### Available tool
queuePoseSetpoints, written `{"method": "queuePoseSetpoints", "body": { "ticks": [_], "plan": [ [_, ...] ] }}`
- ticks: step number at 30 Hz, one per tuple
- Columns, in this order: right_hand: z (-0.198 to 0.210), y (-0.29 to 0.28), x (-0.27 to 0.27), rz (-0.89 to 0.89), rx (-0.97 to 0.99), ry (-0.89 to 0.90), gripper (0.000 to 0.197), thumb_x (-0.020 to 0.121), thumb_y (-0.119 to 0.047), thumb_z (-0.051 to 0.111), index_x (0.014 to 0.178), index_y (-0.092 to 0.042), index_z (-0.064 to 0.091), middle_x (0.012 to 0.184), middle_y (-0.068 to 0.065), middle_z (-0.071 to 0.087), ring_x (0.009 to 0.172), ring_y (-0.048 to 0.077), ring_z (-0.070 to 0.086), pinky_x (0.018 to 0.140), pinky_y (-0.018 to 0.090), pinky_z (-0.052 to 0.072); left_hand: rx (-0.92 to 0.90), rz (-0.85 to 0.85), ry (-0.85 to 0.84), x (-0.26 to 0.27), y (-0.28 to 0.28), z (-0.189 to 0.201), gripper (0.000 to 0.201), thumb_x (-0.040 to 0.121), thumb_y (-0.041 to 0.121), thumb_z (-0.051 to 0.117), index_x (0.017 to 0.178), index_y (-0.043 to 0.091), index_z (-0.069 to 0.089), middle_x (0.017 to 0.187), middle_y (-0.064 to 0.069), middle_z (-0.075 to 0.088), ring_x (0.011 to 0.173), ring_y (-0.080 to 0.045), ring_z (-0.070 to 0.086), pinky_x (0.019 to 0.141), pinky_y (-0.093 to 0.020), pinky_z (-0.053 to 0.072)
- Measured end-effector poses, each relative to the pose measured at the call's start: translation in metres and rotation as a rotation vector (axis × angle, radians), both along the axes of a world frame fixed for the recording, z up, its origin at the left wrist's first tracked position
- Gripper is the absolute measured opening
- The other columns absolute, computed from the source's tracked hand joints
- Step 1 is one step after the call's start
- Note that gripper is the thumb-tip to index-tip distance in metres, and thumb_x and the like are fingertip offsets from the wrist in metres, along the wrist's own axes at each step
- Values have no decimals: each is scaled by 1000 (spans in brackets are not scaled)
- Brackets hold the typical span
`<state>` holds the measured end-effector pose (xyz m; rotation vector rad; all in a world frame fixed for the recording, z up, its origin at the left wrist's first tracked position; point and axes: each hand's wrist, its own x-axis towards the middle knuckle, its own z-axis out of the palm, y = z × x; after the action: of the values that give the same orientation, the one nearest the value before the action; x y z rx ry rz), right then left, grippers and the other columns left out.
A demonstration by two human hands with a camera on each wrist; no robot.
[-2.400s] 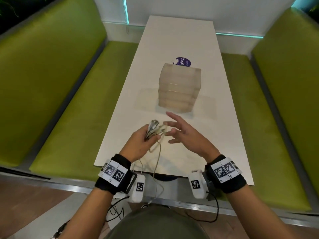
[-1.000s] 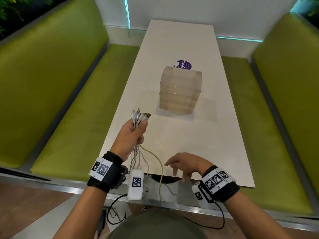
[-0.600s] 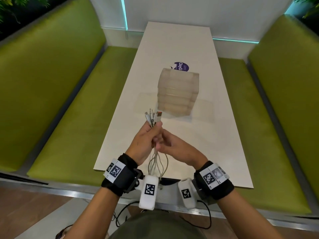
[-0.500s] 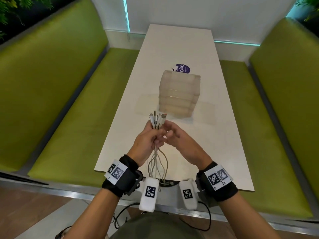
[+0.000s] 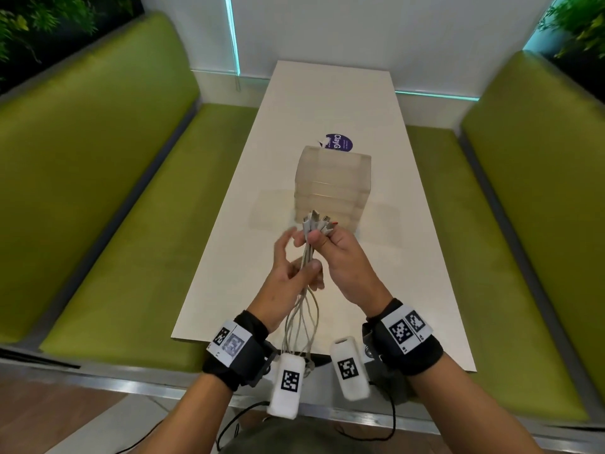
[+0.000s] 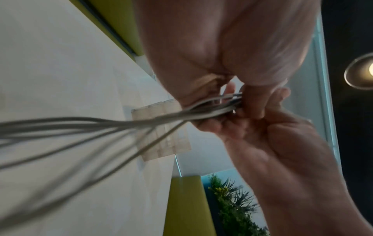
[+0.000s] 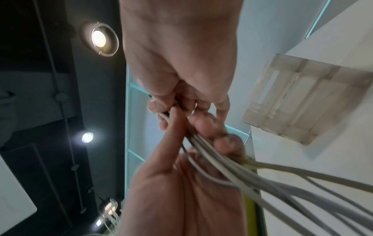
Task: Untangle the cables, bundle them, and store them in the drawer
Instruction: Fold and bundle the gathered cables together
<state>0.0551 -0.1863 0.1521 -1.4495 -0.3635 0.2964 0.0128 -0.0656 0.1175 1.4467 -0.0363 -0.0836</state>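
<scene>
Several pale grey cables are held upright as one bunch over the near end of the white table, their plugs sticking out on top. My right hand grips the bunch just under the plugs, fingers curled round it. My left hand holds the cables lower down, its thumb lying across them while its fingers reach upward. Below it the cables fan out and hang past the table's edge. The frosted drawer unit stands behind the hands with all drawers closed.
A purple round sticker lies on the table behind the drawer unit. Green padded benches run along the left and right of the table. A white wall closes the far end.
The right hand has taken over the grip just under the plugs. The left hand has slid down the bunch and loosened its fingers. Both hands moved slightly toward the drawer unit.
</scene>
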Motion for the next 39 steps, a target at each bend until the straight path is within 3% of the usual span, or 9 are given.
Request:
{"method": "queuePoseSetpoints", "body": {
  "ticks": [5, 9, 14, 17, 20, 24, 28, 34, 39],
  "plan": [
    [6, -8, 11, -48, 44, 9, 44, 90, -41, 49, 94, 2, 61, 71, 0, 57, 49, 24, 49, 46, 31, 43, 104, -121, -34, 6, 7, 9, 33, 99, 36, 36, 101, 10, 56, 70, 0, 58, 74, -19, 65, 72, -28, 49],
    [3, -22, 19, -95, -183, 101, 30, 88, -38, 60, 109, -17, 62, 104, 1, 65, 101, 21, 61, 96, 36, 47, 237, -88, -41, 20, 17, 7, 36, 101, 37, 35, 79, 13, 52, 55, 14, 39, 51, -6, 35, 54, -22, 31],
    [23, -41, 20, -86, -974, -399, 109, 71, -50, 75, 152, -26, 5, 161, 1, 1, 148, 21, -3, 120, 43, 5, 581, -190, -114, 29, 36, 10, 35, 101, 37, 35, 76, 18, 52, 63, 11, 43, 52, 0, 39, 56, -22, 32],
    [30, -24, 18, 290, -1388, -568, 67, 85, -47, 61, 141, -22, 35, 158, 1, 18, 148, 23, -4, 115, 58, -7, 635, -298, -148, 31, 33, 18, 33, 102, 31, 35, 76, 19, 51, 63, 11, 45, 52, 0, 40, 55, -17, 33],
    [34, -22, 23, 456, -1298, -436, 17, 97, -25, 48, 109, -14, 54, 107, 0, 64, 113, 21, 52, 104, 44, 34, 462, -348, -91, 29, 34, 22, 32, 102, 25, 36, 75, 17, 52, 58, 15, 45, 52, -2, 36, 53, -15, 30],
    [57, -26, 26, 527, -1167, -478, 15, 99, -25, 43, 93, -17, 54, 74, -4, 54, 64, 8, 48, 59, 25, 35, 234, -326, -38, 19, 36, 13, 39, 101, 36, 32, 85, 11, 57, 66, 1, 56, 61, -14, 49, 60, -19, 42],
    [77, -31, 35, 413, -998, -447, 23, 100, -27, 44, 83, -16, 55, 67, -13, 47, 62, 2, 48, 61, 16, 43, 151, -303, -26, 12, 35, -3, 38, 96, 39, 33, 93, 8, 55, 67, 3, 62, 85, -21, 68, 81, -23, 48],
    [72, -34, 35, 246, -782, -258, 29, 98, -30, 47, 76, -15, 59, 64, -4, 45, 55, 4, 45, 57, 23, 50, -147, 91, -15, 17, 22, 10, 33, 97, 33, 44, 75, 8, 49, 53, 10, 33, 46, -7, 25, 47, -19, 25],
    [16, -7, 10, 77, -738, -255, 30, 99, -34, 42, 98, -11, 61, 64, -5, 51, 59, 14, 50, 66, 39, 50, -131, 391, -131, 26, 6, 22, 29, 103, 17, 33, 89, 4, 55, 71, -9, 60, 63, -16, 57, 61, -25, 48]
  ]
}}
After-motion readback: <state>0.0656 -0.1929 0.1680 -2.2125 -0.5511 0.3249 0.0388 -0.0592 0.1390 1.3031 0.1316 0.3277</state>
